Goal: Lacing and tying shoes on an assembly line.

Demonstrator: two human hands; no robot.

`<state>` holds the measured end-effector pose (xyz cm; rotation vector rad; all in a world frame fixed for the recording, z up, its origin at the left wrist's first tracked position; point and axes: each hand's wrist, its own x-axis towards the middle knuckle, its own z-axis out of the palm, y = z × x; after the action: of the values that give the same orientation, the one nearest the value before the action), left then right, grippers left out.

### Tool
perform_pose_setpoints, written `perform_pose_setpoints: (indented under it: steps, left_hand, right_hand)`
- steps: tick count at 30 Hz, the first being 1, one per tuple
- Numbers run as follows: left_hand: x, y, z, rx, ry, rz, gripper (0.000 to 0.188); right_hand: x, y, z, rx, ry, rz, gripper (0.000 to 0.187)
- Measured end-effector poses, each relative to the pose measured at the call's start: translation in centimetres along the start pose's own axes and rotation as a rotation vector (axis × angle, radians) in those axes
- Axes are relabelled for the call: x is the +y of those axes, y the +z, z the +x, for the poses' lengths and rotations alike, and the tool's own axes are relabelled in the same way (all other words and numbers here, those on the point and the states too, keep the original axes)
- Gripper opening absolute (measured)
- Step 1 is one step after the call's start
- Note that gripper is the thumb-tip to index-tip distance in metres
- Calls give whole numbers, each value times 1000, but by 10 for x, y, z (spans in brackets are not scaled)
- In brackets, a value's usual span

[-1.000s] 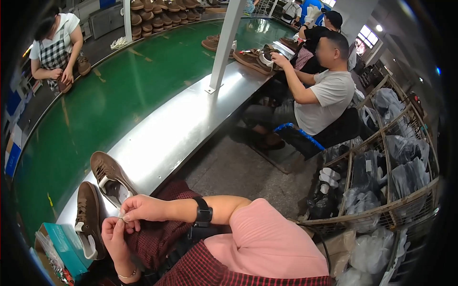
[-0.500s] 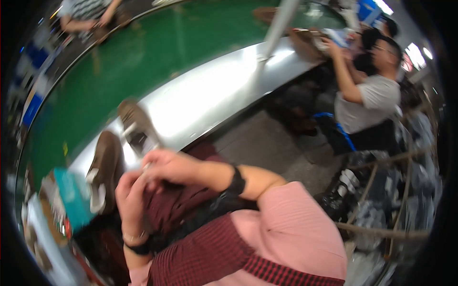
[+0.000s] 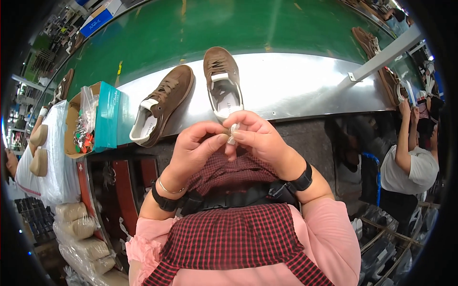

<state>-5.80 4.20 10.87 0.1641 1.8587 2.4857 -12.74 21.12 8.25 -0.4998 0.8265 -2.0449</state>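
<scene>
My left hand (image 3: 198, 145) and my right hand (image 3: 257, 140) meet in front of my chest, fingertips pinched together. Between them is a small crumpled white piece (image 3: 233, 134), perhaps paper or plastic; its kind is too small to make out. My right thumb and forefinger grip it, and my left thumb and forefinger touch its left side. Just beyond my hands, a brown suede shoe (image 3: 221, 62) with a white heel and lining stands toe-away on the metal ledge. A matching brown shoe (image 3: 177, 88) sits to its left, angled, its heel at the ledge's edge.
A teal cardboard box (image 3: 109, 117) at left holds plastic bags and small coloured pieces. The metal ledge (image 3: 296, 86) borders a green conveyor belt (image 3: 157, 35). A grey post (image 3: 381, 56) rises at right, near more brown shoes and a seated co-worker (image 3: 412, 159). Wrapped tan pieces (image 3: 78, 221) are stacked lower left.
My view has swung to the right and steadied, so the shoes now appear nearer the middle. My hands remain together, and the white piece between the fingers now shows clearly.
</scene>
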Motion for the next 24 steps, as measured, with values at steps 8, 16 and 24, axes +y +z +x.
perform_pose_setpoints:
  steps: [8,16,24]
  left_hand:
    - [1,-17,-9,27,258,548,12]
    - [-36,-8,-2,59,400,608,8]
    - [-32,-10,0,61,416,662,8]
  right_hand:
    - [11,16,4,170,10,-139,22]
    - [26,-20,-5,276,-139,-279,22]
    - [28,-20,9,215,-154,-218,12]
